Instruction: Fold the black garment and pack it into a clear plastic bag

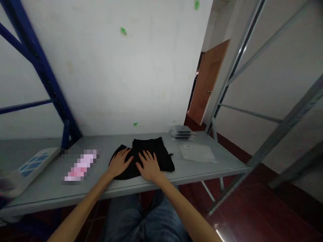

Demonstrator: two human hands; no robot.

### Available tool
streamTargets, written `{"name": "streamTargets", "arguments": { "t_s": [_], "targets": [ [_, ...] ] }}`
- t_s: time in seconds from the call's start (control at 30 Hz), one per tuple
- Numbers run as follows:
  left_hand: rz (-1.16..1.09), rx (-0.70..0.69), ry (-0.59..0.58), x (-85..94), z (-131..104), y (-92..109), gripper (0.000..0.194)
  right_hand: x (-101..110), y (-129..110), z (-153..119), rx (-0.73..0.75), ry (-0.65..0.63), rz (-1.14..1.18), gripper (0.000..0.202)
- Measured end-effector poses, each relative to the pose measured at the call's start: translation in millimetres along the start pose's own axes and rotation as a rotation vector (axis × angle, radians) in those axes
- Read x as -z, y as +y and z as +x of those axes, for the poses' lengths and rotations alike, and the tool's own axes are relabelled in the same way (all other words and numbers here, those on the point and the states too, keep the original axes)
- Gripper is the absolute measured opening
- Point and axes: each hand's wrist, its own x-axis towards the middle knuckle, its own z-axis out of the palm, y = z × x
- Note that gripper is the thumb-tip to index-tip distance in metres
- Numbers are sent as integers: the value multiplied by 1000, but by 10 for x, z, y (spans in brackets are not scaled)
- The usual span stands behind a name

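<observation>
A black garment [151, 148] lies partly folded on the grey shelf table [194, 171], near its front edge. My left hand [120, 163] rests palm down on the garment's left part, fingers spread. On the middle of the cloth lies my right hand [148, 165], flat with its fingers apart. Both hands press on the fabric and neither grips it. The cloth under the palms is hidden.
Right of the garment lies a white plastic package [198, 153], with a stack of flat packets [182, 132] behind it. A pixelated pink item [82, 165] and a white-and-blue package [35, 164] are at left. Metal posts [232, 72] rise at both sides.
</observation>
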Motion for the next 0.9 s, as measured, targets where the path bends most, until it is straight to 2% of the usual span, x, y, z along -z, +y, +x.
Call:
{"name": "streamTargets", "arguments": {
  "t_s": [0.23, 0.37, 0.67, 0.77, 0.9],
  "targets": [
    [33, 11, -42, 59, -22, 32, 62, 242, 416, -216, -78, -35, -57, 68],
    [40, -10, -32, 81, -36, 33, 61, 313, 588, -309, -82, -9, -89, 68],
    [35, -51, -19, 124, -90, -1, 60, 295, 645, -436, -117, 49, -97, 74],
    [14, -40, 12, 212, -94, 88, 58, 320, 668, -432, -128, 103, -78, 74],
    [28, -75, 74, 373, -4, 350, 47, 492, 838, -311, -147, 232, -44, 64]
  ]
}}
